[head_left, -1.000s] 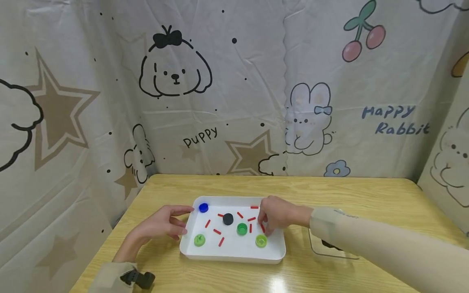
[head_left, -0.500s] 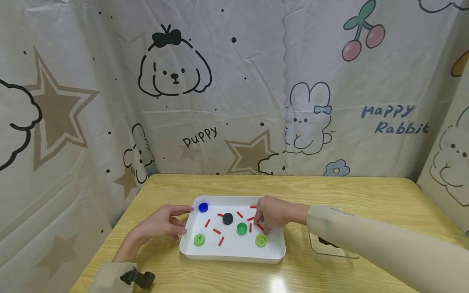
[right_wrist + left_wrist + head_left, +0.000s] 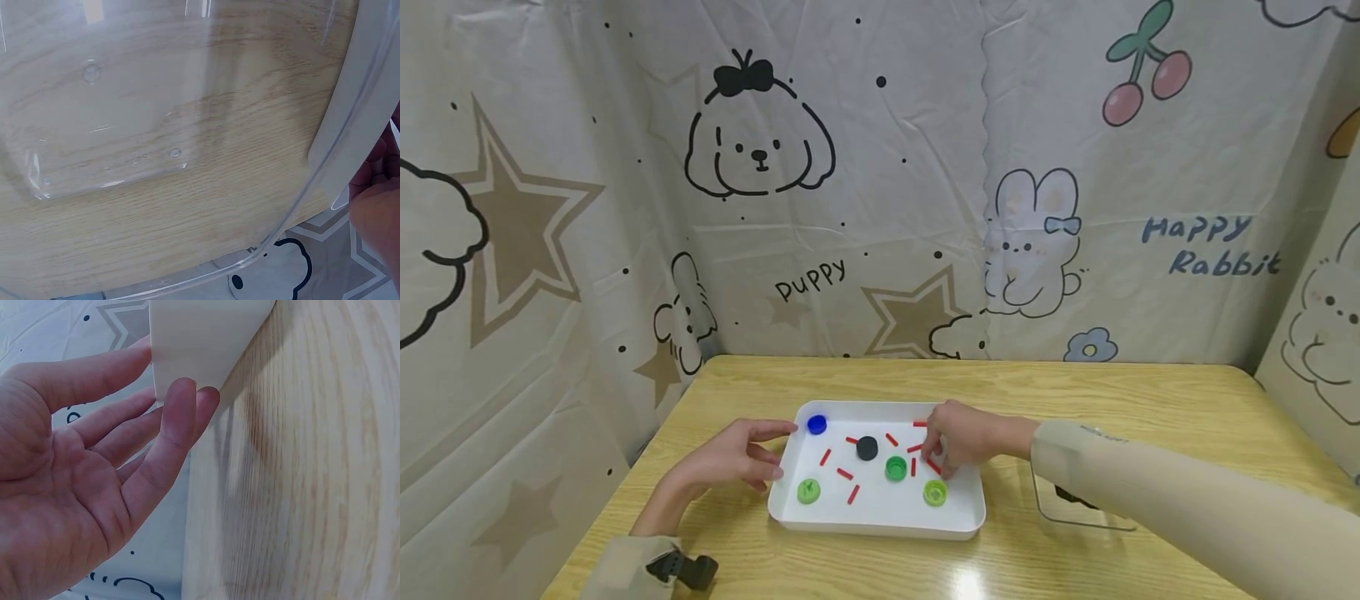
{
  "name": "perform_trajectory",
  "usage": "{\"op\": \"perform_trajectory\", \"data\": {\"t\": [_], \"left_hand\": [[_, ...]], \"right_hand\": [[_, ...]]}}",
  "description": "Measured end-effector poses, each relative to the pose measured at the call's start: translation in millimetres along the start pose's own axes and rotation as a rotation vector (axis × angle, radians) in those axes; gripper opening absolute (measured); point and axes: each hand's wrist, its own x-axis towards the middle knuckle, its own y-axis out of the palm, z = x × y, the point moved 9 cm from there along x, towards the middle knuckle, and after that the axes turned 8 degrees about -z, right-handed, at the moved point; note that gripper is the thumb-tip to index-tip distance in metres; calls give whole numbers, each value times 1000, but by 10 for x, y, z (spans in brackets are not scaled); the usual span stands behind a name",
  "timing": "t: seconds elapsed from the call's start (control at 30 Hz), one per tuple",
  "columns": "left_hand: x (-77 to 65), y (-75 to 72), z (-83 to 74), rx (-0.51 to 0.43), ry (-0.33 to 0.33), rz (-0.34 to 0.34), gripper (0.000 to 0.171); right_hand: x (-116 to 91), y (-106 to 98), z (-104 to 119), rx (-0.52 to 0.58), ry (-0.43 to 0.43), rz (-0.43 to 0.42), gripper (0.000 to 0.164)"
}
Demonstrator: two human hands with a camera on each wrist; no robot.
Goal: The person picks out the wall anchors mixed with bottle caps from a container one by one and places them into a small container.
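Note:
A white tray point(image 3: 880, 527) lies on the wooden table, holding round caps and short red sticks. My left hand point(image 3: 741, 454) touches the tray's left wall with its fingertips, the fingers loosely extended; the left wrist view shows this hand point(image 3: 112, 437) against the wall. Over the tray's right part, my right hand point(image 3: 966, 437) has its fingertips down at a red stick point(image 3: 933, 467), thumb and finger pinching it close to the tray floor. Just in front of that hand is a yellow-green cap point(image 3: 935, 493). A green cap point(image 3: 896, 468) is to its left.
Elsewhere in the tray are a blue cap point(image 3: 817, 425), a black disc point(image 3: 867, 448) and a light green cap point(image 3: 808, 492), with several red sticks among them. A transparent box point(image 3: 125, 125) stands right of the tray, beneath my right forearm. Patterned cloth hangs behind the table.
My right hand has shifted slightly left, and the red stick at its fingertips has moved left and become more slanted. The left hand stays at the tray's wall.

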Motion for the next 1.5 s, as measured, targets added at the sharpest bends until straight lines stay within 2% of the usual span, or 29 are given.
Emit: {"op": "perform_trajectory", "data": {"t": [0.53,0.8,1.1,1.5], "left_hand": [[2,17,4,-18,6,8,72],[9,16,6,-29,-1,8,74],[9,12,9,-44,-2,14,74],[-9,13,33,-71,-21,14,76]], "right_hand": [[-32,-34,72,59,-67,-31,21],[-27,-151,58,248,-93,-65,22],[-74,-255,47,424,-79,-88,23],[-161,-341,8,518,33,-131,27]]}}
